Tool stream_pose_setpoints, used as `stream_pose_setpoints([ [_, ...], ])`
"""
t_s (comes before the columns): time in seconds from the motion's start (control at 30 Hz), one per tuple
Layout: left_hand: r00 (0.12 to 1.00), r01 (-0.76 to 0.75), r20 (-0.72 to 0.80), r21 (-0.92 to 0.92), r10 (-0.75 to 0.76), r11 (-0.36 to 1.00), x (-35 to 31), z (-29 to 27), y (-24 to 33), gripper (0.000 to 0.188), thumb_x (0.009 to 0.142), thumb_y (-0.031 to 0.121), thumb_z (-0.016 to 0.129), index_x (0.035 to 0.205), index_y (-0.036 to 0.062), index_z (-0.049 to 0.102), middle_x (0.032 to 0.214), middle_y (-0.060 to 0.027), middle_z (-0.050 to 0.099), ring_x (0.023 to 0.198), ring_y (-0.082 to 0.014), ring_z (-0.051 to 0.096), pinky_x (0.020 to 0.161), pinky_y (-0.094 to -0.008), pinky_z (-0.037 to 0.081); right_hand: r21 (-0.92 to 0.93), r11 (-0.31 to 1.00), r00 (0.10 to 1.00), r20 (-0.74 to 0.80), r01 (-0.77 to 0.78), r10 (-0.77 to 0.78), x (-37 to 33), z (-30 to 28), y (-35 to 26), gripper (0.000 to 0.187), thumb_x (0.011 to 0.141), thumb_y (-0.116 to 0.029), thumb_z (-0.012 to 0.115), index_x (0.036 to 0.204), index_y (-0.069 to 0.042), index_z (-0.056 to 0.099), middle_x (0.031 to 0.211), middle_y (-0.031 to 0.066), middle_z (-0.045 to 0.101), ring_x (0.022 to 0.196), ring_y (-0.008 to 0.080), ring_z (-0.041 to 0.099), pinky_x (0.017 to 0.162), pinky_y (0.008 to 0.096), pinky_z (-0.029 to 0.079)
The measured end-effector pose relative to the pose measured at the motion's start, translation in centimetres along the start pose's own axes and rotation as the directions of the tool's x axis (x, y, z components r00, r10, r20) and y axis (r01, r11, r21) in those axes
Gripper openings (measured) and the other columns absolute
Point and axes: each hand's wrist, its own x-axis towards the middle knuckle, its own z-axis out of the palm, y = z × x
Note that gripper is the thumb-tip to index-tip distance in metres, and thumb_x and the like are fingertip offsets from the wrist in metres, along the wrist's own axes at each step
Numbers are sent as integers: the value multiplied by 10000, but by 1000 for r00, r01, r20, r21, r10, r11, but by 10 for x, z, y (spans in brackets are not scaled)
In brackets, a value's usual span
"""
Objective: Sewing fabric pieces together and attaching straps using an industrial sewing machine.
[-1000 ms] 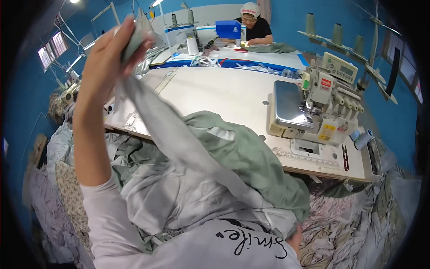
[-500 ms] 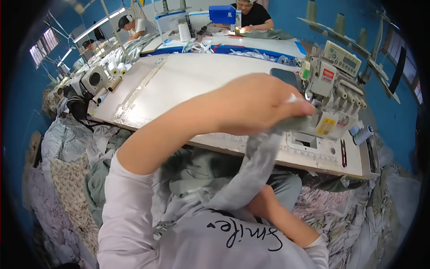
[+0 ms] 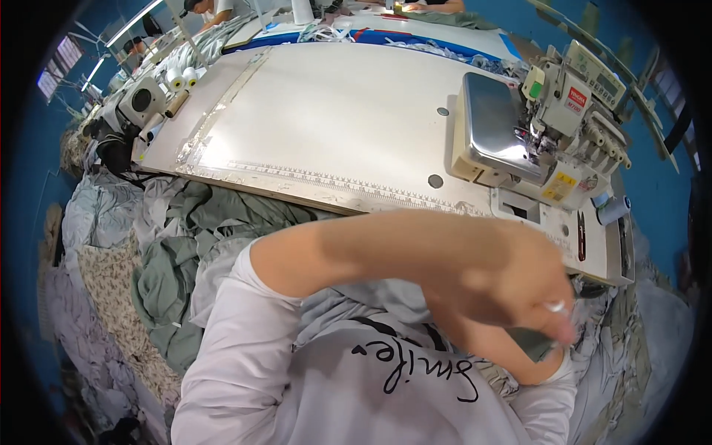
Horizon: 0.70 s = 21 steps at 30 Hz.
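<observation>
- Head view, far left: crumpled green fabric [image 3: 167, 297] lies beside the white-topped table [image 3: 334, 111].
- Right forearm [image 3: 486, 337] runs up behind the left arm [image 3: 378, 248]; the right hand is hidden, so its fingers' opening and hold cannot be told.
- Left hand [image 3: 523, 282], blurred, curls its fingers closed on grey-green cloth [image 3: 534, 343], which shows directly below palm and fingertips.
- Sewing machine [image 3: 493, 122] sits on the table's right end.

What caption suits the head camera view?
Left hand crossed over the right forearm, near an overlock sewing machine on a white table.
</observation>
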Motion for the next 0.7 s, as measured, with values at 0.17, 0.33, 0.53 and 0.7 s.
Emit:
stream_pose_setpoints([
  [0.17, 863, 504, 77, -208, -500, 838, -86, 42, -37, 480, 730, 272, 692, 1128, 41, 558, 1109, -127, 572, 1038, -298, 516, 902, -373, 400, 222, 731, 747, 380, -646, 545, -59, 50, 38, 194, 758, -160, 550, 910, -54, 607, 938, 131, 600, 835, 276, 590, 698, 362, 480],
  [0.33, 433, 852, -357, 463, -828, 246, -210, 149, -88, 617, 604, 334, 727, 1116, 39, 552, 1159, -142, 532, 1082, -305, 476, 924, -396, 360, 63, 770, 768, 154, -635, 622, -106, 82, 59, 106, 644, -88, 638, 713, -26, 587, 829, 132, 624, 741, 336, 581, 700, 370, 473],
  [0.53, 247, 969, -712, 161, -657, 190, -221, 151, -82, 389, 624, 128, 628, 1005, 59, 581, 1005, -136, 592, 954, -310, 532, 847, -400, 404, 52, 973, 768, -605, -224, 209, -58, -18, 62, 281, 646, -9, 661, 611, -39, 383, 834, 134, 622, 665, 275, 565, 603, 326, 455],
  [0.7, -135, 940, -968, -193, -213, 281, -277, 131, -70, 114, 853, 117, 512, 899, 26, 562, 797, -94, 572, 744, -206, 535, 710, -269, 409, 15, 984, 492, -864, -180, 103, -57, -95, 58, 303, 697, 16, 634, 634, -67, 349, 704, 100, 547, 653, 209, 512, 616, 316, 427],
])
